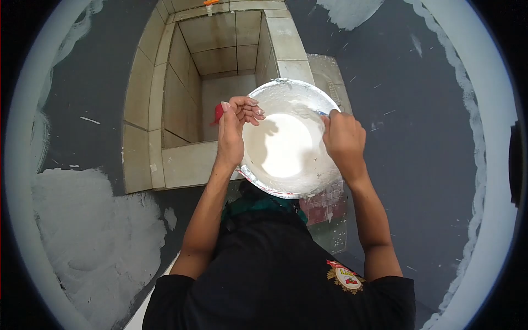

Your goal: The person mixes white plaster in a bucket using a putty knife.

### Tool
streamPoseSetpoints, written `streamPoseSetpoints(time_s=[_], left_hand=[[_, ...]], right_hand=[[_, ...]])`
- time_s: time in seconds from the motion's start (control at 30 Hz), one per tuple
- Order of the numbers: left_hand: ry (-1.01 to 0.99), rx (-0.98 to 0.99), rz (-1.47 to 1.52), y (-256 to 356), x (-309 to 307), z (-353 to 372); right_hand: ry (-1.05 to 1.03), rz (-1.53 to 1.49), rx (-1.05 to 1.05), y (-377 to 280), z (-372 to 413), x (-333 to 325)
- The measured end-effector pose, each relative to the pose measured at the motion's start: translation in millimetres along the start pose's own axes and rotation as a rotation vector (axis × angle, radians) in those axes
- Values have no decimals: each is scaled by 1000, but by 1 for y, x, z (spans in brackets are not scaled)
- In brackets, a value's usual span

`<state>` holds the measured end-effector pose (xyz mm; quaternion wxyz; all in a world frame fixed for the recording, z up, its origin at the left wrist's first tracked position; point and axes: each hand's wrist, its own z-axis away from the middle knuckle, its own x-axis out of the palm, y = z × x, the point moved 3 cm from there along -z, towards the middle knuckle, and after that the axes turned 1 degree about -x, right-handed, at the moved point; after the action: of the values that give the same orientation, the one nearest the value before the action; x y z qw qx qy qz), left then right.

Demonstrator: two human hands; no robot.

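A round white bucket (258, 184) with white paint (289, 146) in it is in front of my body, its inner wall smeared with paint. My left hand (237, 124) is over the bucket's left rim, thumb raised and fingers apart and loosely bent, holding nothing. Over the right rim, my right hand (345, 137) is closed in a fist. A small blue part of a tool (322, 113) shows by its thumb; the tool's kind is hidden. What supports the bucket cannot be seen.
Behind the bucket is a tiled basin (217, 60) with a red object (218, 113) inside and an orange-handled tap (209, 4) above. Grey walls stand on both sides, with a white painted patch (99, 236) at lower left. A reddish tile (325, 204) lies below right.
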<state>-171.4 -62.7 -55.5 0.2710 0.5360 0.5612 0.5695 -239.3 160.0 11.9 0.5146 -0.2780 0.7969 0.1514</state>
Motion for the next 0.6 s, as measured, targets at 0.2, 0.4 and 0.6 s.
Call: streamPoseSetpoints(time_s=[0.2,0.4,0.6], left_hand=[[-25,-30,25,0,0,-1],[-32,-13,24,1,1,-1],[-39,-19,24,0,-1,0]], right_hand=[[-30,-32,-101,-21,-5,-42],[-264,58,-346,-21,11,-16],[-592,155,-294,-11,21,-8]])
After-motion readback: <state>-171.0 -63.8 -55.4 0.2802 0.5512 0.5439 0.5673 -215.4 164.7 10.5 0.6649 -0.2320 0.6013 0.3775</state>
